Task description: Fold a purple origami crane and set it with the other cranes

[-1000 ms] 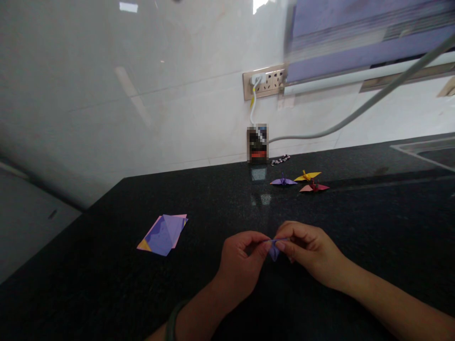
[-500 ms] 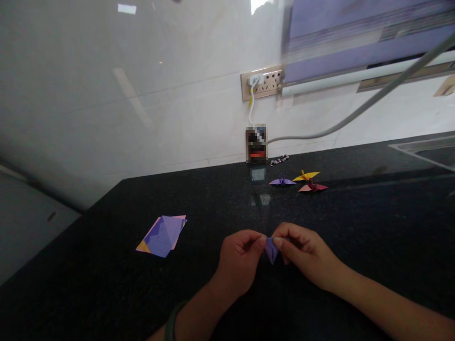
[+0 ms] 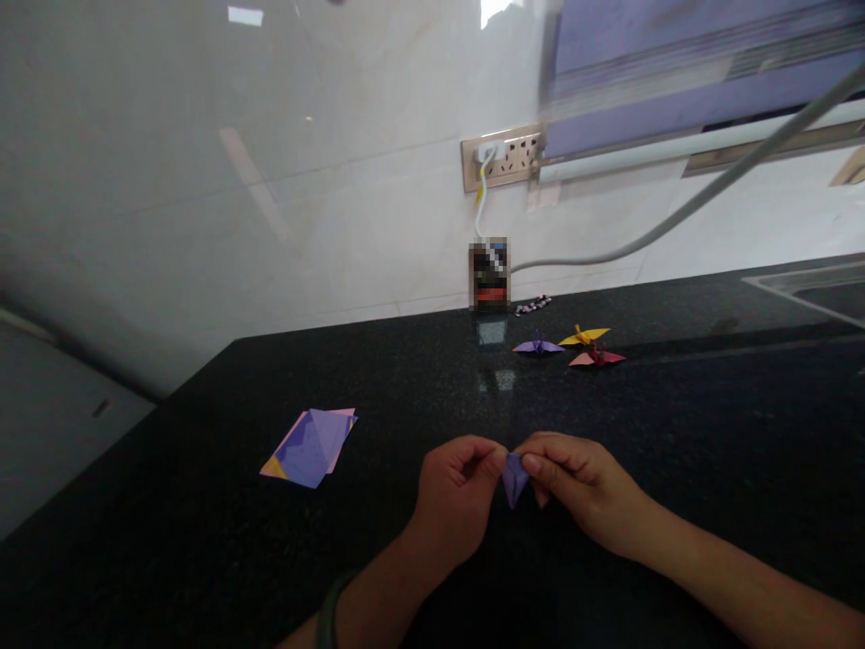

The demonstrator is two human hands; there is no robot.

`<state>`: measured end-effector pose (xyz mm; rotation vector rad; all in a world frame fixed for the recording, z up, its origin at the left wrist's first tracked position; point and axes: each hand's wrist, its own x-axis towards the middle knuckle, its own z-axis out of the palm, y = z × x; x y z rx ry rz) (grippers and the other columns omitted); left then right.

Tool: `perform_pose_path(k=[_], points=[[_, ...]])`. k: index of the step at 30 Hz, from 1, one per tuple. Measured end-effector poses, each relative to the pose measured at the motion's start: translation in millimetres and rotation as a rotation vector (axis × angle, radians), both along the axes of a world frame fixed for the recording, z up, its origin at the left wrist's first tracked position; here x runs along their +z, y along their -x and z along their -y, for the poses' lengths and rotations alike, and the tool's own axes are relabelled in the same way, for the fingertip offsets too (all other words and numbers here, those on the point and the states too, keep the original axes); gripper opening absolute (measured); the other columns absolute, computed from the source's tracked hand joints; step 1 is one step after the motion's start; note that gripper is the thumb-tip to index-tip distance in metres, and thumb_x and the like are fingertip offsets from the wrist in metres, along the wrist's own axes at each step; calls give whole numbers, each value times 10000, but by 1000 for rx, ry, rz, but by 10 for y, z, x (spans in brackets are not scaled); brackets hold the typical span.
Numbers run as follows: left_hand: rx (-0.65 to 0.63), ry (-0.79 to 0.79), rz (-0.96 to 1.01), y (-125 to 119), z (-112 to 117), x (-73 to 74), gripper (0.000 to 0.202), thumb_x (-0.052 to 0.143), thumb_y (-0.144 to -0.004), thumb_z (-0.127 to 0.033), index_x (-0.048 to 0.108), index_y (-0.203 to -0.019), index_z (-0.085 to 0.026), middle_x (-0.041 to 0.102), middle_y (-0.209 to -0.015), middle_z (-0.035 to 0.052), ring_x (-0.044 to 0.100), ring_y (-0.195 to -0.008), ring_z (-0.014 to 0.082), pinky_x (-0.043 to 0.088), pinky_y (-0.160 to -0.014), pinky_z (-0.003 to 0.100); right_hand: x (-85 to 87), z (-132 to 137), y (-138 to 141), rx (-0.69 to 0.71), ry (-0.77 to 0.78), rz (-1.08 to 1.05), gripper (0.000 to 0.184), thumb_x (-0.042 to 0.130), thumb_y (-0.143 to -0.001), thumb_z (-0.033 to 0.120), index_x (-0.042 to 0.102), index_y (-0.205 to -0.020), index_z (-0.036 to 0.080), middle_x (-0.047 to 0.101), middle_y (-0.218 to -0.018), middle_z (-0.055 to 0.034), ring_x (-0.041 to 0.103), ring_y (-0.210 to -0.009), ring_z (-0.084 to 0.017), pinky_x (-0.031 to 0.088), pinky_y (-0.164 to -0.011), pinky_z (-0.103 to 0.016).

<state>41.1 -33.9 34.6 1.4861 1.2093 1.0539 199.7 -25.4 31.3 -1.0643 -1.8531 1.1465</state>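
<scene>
A small piece of folded purple paper (image 3: 514,482) hangs point down between my two hands, over the dark countertop. My left hand (image 3: 459,496) pinches its upper left corner between thumb and fingers. On the other side, my right hand (image 3: 585,482) grips the upper right corner, thumb in front and fingers behind. Parts of the paper's top edge are covered by the fingertips. Beyond the hands lie three folded paper cranes: a purple crane (image 3: 539,347), a yellow crane (image 3: 585,336) and a red-pink crane (image 3: 597,358).
Several sheets of coloured paper (image 3: 311,451), purple on top, lie to the left on the black countertop (image 3: 203,523). At the wall stands a blurred-out device (image 3: 490,275) with a white cable to the socket (image 3: 504,158). A beaded strand (image 3: 533,306) rests beside it.
Both hands keep their pinch on the purple paper. Its lower tip has swung slightly left and down, and the right fingers have shifted a little. The view has moved slightly.
</scene>
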Motion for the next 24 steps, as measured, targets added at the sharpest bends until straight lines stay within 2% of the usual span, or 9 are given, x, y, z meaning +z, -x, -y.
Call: perform_pose_path(k=[5, 10, 13, 15, 17, 19, 22, 24], points=[[8, 77, 120, -28, -30, -28, 165, 538, -736, -289, 602, -704, -140, 564, -622, 3, 503, -589, 114, 398, -565, 224, -30, 18, 3, -138, 34, -9, 251, 477, -797, 322, 545, -614, 163, 464, -521, 24, 435, -470, -92, 349, -435, -203], [-117, 298, 340, -55, -34, -8, 190, 627, -666, -270, 594, -784, -124, 602, -693, 22, 542, -639, 116, 421, -641, 249, -35, 25, 4, -250, 32, -99, 265, 476, -790, 370, 569, -652, 164, 466, -507, 26, 439, -453, -100, 344, -434, -213], [-121, 345, 373, -37, -54, -14, 207, 566, -722, -316, 583, -744, -111, 551, -603, 8, 502, -550, 89, 414, -571, 227, -39, 8, 1, -197, 47, -161, 305, 423, -820, 384, 591, -702, 158, 496, -554, 8, 461, -491, -108, 371, -482, -228], [-148, 364, 436, -22, -66, -27, 235, 532, -744, -350, 569, -731, -119, 486, -544, -18, 451, -493, 73, 400, -515, 213, -48, -2, 5, -151, 108, -253, 325, 375, -844, 390, 591, -799, 151, 518, -601, -5, 468, -503, -106, 389, -500, -236], [-222, 421, 528, -14, -66, -36, 238, 532, -739, -365, 555, -723, -129, 422, -509, -40, 409, -458, 67, 396, -478, 210, -57, -7, 11, -104, 193, -341, 292, 397, -839, 381, 552, -956, 163, 529, -684, -12, 465, -504, -94, 399, -490, -231], [-303, 494, 599, -18, -52, -34, 231, 547, -724, -367, 542, -707, -138, 377, -489, -54, 377, -431, 61, 401, -454, 212, -62, -7, 16, -25, 235, -391, 279, 478, -802, 365, 522, -1015, 190, 509, -781, -19, 467, -532, -85, 403, -470, -213], [-378, 570, 602, -35, -24, -17, 247, 564, -704, -387, 534, -671, -144, 373, -474, -56, 367, -410, 58, 418, -457, 225, -62, -4, 17, 72, 198, -414, 184, 557, -752, 343, 579, -841, 183, 458, -842, -22, 462, -580, -82, 401, -455, -194], [-383, 567, 522, -44, -14, -8, 265, 567, -698, -402, 558, -683, -138, 443, -505, -33, 427, -445, 72, 435, -509, 245, -64, -8, 11, 69, 174, -437, 161, 575, -740, 328, 574, -727, 167, 449, -837, -20, 455, -574, -77, 398, -451, -193]])
